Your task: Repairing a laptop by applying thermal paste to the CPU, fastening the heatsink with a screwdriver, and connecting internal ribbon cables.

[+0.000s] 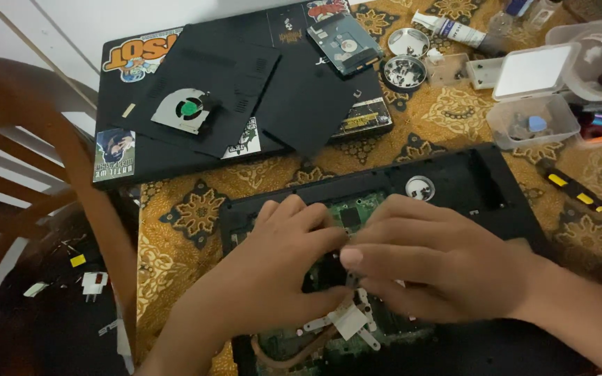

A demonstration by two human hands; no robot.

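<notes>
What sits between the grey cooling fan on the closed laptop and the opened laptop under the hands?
In the head view, between grey cooling fan and opened black laptop base: black plastic cover panels, then patterned gold tablecloth.

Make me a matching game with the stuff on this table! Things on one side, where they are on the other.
Things:
1. cooling fan
2. hard drive
3. screwdriver
4. hands: left hand, right hand

Places:
A. right of the opened laptop
B. on the circuit board
C. on a black cover panel
D. on the far closed laptop, beside the small tins

Pairs: 1-C, 2-D, 3-A, 4-B
</notes>
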